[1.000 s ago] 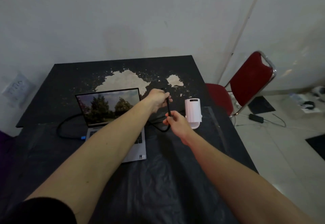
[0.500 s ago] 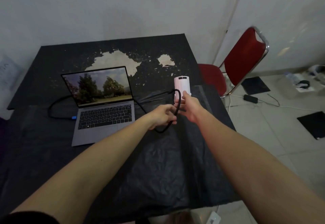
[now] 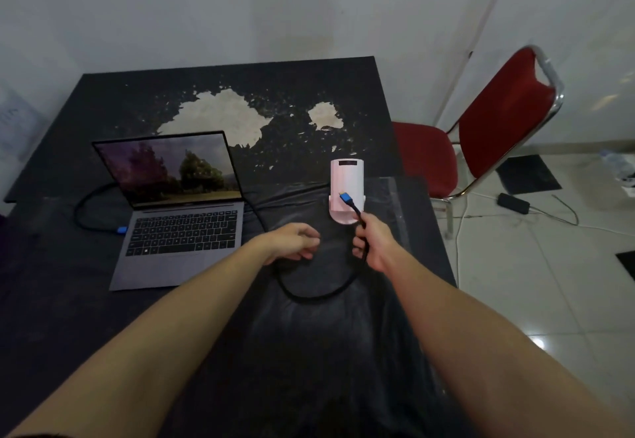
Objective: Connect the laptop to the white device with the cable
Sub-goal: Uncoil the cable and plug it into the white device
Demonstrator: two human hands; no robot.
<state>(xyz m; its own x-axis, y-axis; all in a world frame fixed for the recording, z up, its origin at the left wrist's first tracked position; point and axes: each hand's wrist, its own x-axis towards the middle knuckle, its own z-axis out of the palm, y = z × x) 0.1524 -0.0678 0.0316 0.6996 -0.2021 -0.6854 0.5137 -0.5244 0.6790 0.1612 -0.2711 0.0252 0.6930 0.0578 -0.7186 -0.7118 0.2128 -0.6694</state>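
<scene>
Head view: at frame centre the right hand [image 3: 372, 243] pinches the black cable [image 3: 319, 295] just behind its blue plug [image 3: 346, 198], which points at the white device [image 3: 347, 178] standing upright mid-frame on the counter [image 3: 103, 307], presumably to line the plug up with a port. The plug overlaps the device's lower face; whether they touch I cannot tell. The left hand [image 3: 295, 240], its grip loosely curled and apparently empty, hovers over the cable's slack loop. The open laptop [image 3: 178, 231] sits left of centre, a blue connector [image 3: 122, 230] at its left edge. Count: one laptop, one device, one cable with two blue ends, one red chair [image 3: 494, 128] at the right.
</scene>
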